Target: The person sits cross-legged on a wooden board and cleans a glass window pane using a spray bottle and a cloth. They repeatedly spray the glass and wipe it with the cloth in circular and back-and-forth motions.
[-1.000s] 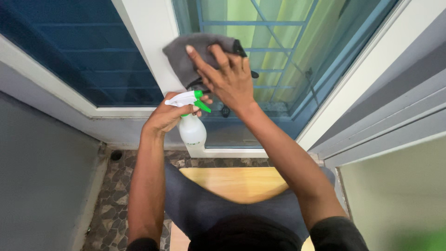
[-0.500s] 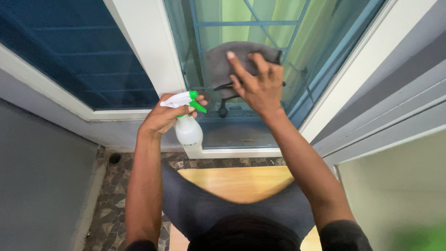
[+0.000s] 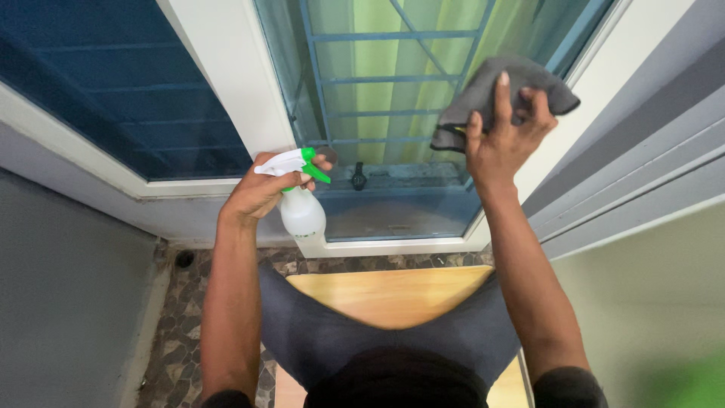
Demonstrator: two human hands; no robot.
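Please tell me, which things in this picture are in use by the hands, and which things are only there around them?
In use:
- grey cloth, pressed on the window glass by the right hand
- spray bottle, held in the left hand

Only around:
- wooden stool
- stone floor
- white frame

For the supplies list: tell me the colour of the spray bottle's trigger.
Green, on a white spray head; the spray bottle shows best in the head view.
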